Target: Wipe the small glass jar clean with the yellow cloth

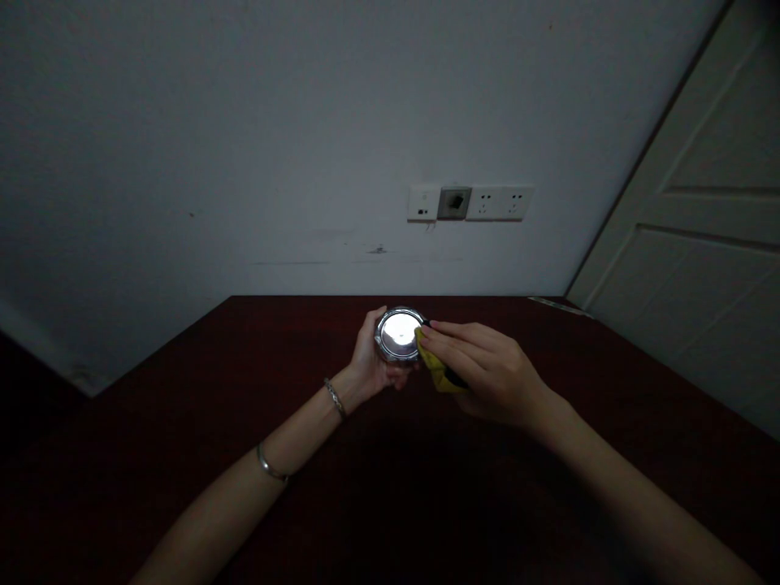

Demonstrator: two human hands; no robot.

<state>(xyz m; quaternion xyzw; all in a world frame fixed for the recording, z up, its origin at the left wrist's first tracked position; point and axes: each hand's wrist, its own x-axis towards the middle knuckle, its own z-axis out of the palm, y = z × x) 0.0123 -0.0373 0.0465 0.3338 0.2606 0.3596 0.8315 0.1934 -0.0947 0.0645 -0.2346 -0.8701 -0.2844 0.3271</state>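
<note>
My left hand [369,361] is wrapped round a small round shiny mirror [397,333], holding it above the dark red table [244,382]. My right hand [487,370] pinches a yellow cloth [439,375] with closed fingers. The cloth's tip presses against the mirror's right edge. Two thin bracelets sit on my left wrist and forearm. The mirror's underside is hidden by my left palm.
A grey wall stands behind the table with a row of white sockets and a dark switch plate [469,203]. A white panelled door [700,244] rises at the right, close to the table's far right corner.
</note>
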